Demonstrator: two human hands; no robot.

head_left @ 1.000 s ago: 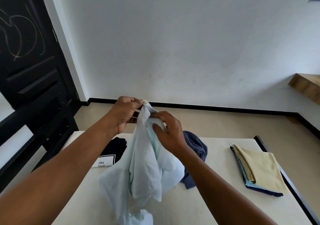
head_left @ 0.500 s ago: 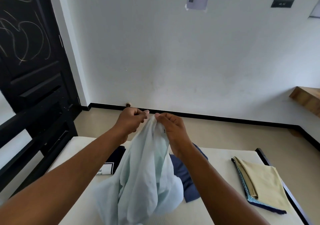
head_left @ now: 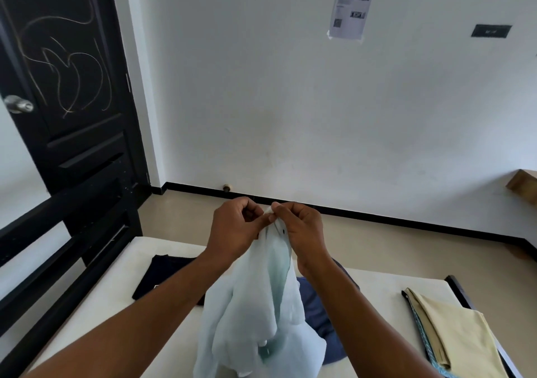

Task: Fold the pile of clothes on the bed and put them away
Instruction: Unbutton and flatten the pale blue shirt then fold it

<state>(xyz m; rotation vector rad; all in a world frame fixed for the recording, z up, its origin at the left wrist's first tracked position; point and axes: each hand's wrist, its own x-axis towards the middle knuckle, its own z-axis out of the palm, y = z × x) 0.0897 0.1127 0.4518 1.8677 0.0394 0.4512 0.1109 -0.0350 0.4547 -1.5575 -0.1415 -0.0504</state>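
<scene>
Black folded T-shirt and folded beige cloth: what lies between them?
Head view: a crumpled navy garment, with the held pale mint shirt hanging before it.

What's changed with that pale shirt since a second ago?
The right hand moved up the pale shirt, from lower on the cloth to its top edge, and now pinches it right beside the left hand, which kept its grip there. The black T-shirt, blue garment and folded stack lie on the bed as before.
</scene>
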